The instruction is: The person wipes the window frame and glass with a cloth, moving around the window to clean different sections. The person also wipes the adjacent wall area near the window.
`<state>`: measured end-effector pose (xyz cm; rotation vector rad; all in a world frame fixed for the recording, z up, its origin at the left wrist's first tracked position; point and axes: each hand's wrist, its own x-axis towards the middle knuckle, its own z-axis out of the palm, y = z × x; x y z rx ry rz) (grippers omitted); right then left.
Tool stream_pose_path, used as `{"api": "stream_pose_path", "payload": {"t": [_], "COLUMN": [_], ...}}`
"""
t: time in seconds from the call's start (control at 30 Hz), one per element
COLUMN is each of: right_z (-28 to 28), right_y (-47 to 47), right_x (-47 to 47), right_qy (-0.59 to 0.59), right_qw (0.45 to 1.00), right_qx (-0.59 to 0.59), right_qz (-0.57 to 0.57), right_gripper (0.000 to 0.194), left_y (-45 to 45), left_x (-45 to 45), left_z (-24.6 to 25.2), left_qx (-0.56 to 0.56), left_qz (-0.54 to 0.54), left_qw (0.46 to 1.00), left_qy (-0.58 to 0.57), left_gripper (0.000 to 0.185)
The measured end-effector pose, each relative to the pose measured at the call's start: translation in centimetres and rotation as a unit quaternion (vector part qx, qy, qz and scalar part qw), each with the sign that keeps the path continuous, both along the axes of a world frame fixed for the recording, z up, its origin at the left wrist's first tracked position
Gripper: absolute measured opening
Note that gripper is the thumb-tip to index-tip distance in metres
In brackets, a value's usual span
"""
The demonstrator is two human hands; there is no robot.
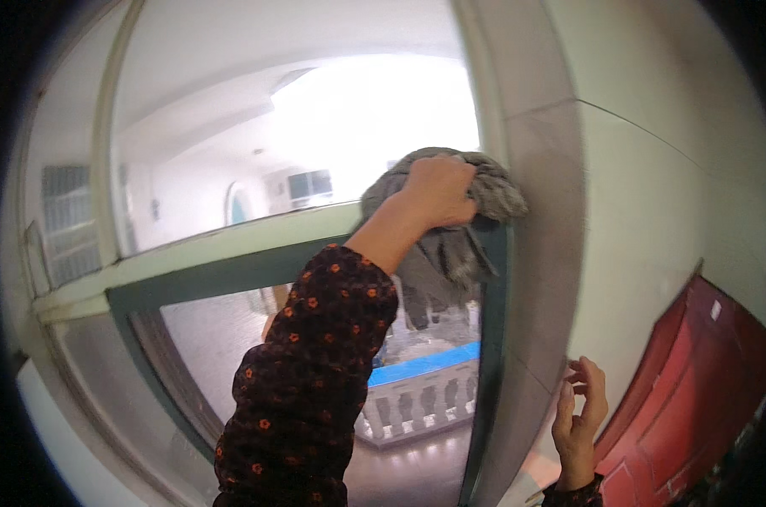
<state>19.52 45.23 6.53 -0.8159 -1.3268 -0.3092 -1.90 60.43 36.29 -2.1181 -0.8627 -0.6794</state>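
My left hand (443,190) is closed on a bunched grey cloth (446,256). The cloth lies against the right end of the pale green crossbar (231,237), with its upper part over the corner of the upper glass pane (199,158). Its loose folds hang down over the dark green frame (231,269) and the lower pane. The dark sleeve with orange flowers crosses the middle of the view. Lower right, my right hand (579,412) is raised beside the tiled edge of the wall, fingers bent and apart, holding nothing.
A grey-brown tiled jamb (541,209) runs down the right of the frame, beside a pale tiled wall (649,184). At the lower right stands a red panelled door (694,386). Through the lower pane a balustrade (421,402) with a blue top rail (424,364) shows.
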Motion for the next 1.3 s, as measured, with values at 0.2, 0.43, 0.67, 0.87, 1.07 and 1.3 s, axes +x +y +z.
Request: {"api": "stream_pose_path", "payload": {"t": [0.2, 0.43, 0.67, 0.87, 1.07, 1.3], "right_z": [1.2, 1.5, 1.3, 0.2, 0.9, -0.2], "right_y": [0.9, 0.7, -0.5, -0.9, -2.8, -2.1], "right_x": [-3.1, -7.0, -9.9, -10.9, -12.5, -12.3], "right_qy": [-0.003, -0.015, -0.023, -0.038, -0.062, -0.055], "right_qw": [0.999, 0.999, 0.997, 0.996, 0.99, 0.983], "right_qx": [-0.008, 0.0, -0.006, -0.025, -0.085, -0.124], "right_qz": [0.037, 0.051, 0.069, 0.076, 0.091, 0.127], "right_gripper": [0.036, 0.037, 0.038, 0.039, 0.04, 0.055], "left_y": [-5.2, -13.3, -21.0, -20.8, -22.1, -23.5], "left_x": [-10.4, -27.5, -42.7, -44.7, -44.1, -50.2], "left_z": [0.0, -1.0, -1.7, -3.8, -2.5, -7.7], "left_qx": [0.024, 0.025, 0.064, 0.194, 0.148, 0.31], "left_qz": [0.032, 0.202, 0.281, 0.314, 0.357, 0.234], "left_qw": [0.999, 0.971, 0.944, 0.922, 0.922, 0.91], "left_qy": [-0.016, -0.122, -0.159, -0.116, -0.034, -0.148], "left_gripper": [0.039, 0.05, 0.04, 0.043, 0.043, 0.043]}}
